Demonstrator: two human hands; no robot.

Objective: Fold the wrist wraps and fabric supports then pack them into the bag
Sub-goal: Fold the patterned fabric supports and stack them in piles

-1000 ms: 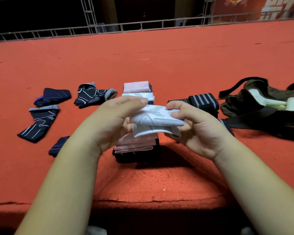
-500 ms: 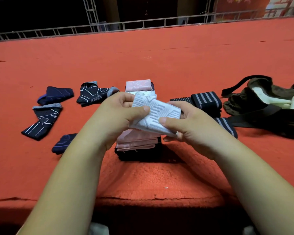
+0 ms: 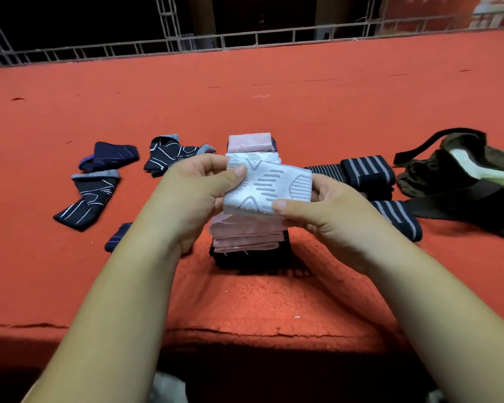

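Note:
A white fabric support (image 3: 269, 187) with grey markings is held folded in the air between both hands. My left hand (image 3: 192, 196) pinches its left edge with thumb on top. My right hand (image 3: 329, 210) grips its right end, thumb pressed on the lower corner. Just below sits a stack of folded pink supports (image 3: 248, 232) on dark ones. Another folded pink piece (image 3: 249, 141) lies behind. Striped dark wrist wraps (image 3: 367, 170) lie to the right, and the open olive bag (image 3: 466, 181) sits at the far right.
Several unfolded navy supports lie at the left: one (image 3: 88, 199), another (image 3: 109, 155), a third (image 3: 172, 154), and a small one (image 3: 118, 237) beside my left forearm. The red carpet's front edge (image 3: 245, 333) drops off near me. A metal railing (image 3: 245, 39) runs along the back.
The white support was turned from a loose double layer into a flat folded rectangle facing up, and both hands lifted it slightly above the pink stack.

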